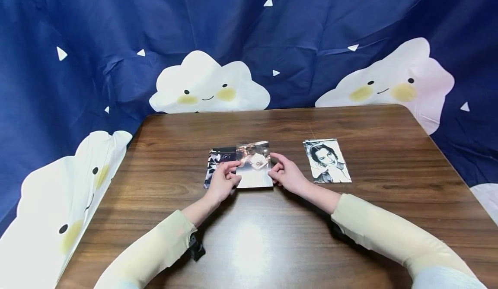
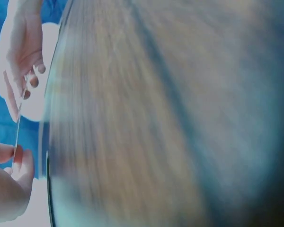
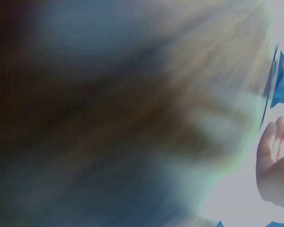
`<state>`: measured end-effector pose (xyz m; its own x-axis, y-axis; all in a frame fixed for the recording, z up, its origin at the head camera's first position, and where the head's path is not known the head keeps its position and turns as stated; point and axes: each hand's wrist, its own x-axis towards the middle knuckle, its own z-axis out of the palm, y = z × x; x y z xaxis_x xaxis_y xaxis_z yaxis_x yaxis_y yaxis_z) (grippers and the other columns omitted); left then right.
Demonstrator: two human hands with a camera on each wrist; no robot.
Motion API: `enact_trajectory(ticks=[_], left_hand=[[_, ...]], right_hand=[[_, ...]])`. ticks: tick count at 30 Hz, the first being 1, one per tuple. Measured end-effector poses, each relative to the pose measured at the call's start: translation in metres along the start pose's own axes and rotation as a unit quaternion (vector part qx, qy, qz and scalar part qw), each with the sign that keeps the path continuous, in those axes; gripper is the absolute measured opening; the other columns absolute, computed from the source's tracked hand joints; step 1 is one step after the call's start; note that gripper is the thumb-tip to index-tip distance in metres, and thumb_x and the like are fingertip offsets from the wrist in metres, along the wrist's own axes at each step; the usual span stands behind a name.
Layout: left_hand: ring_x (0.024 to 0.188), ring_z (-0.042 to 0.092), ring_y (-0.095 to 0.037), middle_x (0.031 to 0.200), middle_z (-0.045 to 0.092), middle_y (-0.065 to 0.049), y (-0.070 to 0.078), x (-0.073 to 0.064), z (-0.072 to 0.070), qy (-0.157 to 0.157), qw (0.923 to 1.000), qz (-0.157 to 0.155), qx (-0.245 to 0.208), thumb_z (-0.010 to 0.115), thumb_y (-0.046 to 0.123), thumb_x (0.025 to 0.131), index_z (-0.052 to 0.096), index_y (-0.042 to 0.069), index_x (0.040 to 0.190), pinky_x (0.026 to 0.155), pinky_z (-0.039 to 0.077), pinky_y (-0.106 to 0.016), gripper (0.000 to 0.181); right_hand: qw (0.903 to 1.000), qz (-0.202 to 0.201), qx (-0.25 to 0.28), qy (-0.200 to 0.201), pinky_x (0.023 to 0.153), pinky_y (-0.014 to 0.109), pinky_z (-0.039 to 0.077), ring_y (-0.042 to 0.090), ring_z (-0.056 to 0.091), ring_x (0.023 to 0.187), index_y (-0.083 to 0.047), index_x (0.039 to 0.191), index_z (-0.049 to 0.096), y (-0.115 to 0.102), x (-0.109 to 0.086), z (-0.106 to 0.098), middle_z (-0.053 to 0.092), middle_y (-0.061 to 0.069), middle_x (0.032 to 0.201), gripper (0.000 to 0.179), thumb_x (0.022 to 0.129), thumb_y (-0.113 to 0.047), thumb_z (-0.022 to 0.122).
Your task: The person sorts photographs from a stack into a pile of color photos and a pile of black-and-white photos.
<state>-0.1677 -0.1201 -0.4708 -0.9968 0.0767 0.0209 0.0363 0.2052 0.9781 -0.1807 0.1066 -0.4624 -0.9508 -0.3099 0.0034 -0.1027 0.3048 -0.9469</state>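
Both hands hold one glossy photo card (image 1: 253, 177) by its opposite sides, in the middle of the head view. It shows a figure in white with a pale lower part. My left hand (image 1: 223, 182) pinches the left edge between thumb and fingers, and my right hand (image 1: 288, 175) pinches the right edge. Seen edge-on in the left wrist view, the card (image 2: 18, 126) spans the gap between the hands, raised above the table. Behind the left hand lies a darker photo card (image 1: 211, 168), partly covered by the held one.
To the right, a small stack of cards topped by a black-and-white portrait (image 1: 328, 161) lies on the brown wooden table (image 1: 249, 220). A blue curtain (image 1: 295, 30) with white clouds hangs behind the table's far edge. Both wrist views are largely blurred tabletop.
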Motion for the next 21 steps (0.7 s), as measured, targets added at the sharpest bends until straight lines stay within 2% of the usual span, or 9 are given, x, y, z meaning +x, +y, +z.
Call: enact_trajectory(ticks=[3,7,11,15,21], left_hand=[[0.077,0.056,-0.009,0.11,0.063,-0.027,-0.001,0.0,-0.01,0.009,1.0,0.001,0.001,0.062,-0.018,0.079,0.058,-0.011,0.121,0.067,0.044,-0.014,0.043],[0.082,0.062,-0.024,0.106,0.061,-0.035,0.011,-0.005,-0.024,0.008,0.9999,0.008,0.009,0.058,-0.022,0.079,0.054,-0.017,0.121,0.068,0.045,-0.015,0.043],[0.089,0.062,-0.037,0.105,0.061,-0.035,0.011,-0.007,-0.036,0.007,0.9991,0.017,0.038,0.059,-0.022,0.079,0.052,-0.017,0.121,0.071,0.046,-0.019,0.043],[0.089,0.061,-0.03,0.102,0.064,-0.027,-0.004,-0.002,-0.047,0.02,0.9975,0.006,0.068,0.061,-0.02,0.08,0.055,-0.01,0.123,0.071,0.045,-0.017,0.044],[0.081,0.056,-0.015,0.095,0.063,-0.02,-0.011,0.001,-0.063,0.048,0.9951,-0.008,0.086,0.064,-0.016,0.08,0.058,-0.009,0.121,0.067,0.044,-0.015,0.042]], right_hand=[[0.9999,-0.004,-0.005,-0.009,0.048,0.026,0.047,0.017,0.06,0.059,0.011,0.141,0.033,-0.002,0.005,0.01,0.063,0.011,0.077,0.061,0.087,0.009,0.062],[0.9995,-0.017,-0.024,-0.015,0.051,0.025,0.047,0.021,0.062,0.059,0.012,0.14,0.033,-0.004,0.011,0.025,0.064,0.011,0.077,0.062,0.087,0.006,0.064],[0.9991,-0.019,-0.036,-0.012,0.057,0.023,0.049,0.023,0.064,0.06,0.01,0.14,0.034,-0.007,0.014,0.039,0.065,0.01,0.076,0.062,0.087,0.005,0.065],[0.9991,-0.004,-0.04,-0.012,0.058,0.023,0.049,0.02,0.063,0.059,0.007,0.142,0.034,-0.01,0.019,0.05,0.064,0.006,0.076,0.066,0.084,0.008,0.066],[0.9976,0.001,-0.066,-0.022,0.057,0.023,0.048,0.015,0.062,0.058,0.007,0.142,0.035,-0.017,0.031,0.063,0.066,0.003,0.076,0.067,0.084,0.005,0.067]])
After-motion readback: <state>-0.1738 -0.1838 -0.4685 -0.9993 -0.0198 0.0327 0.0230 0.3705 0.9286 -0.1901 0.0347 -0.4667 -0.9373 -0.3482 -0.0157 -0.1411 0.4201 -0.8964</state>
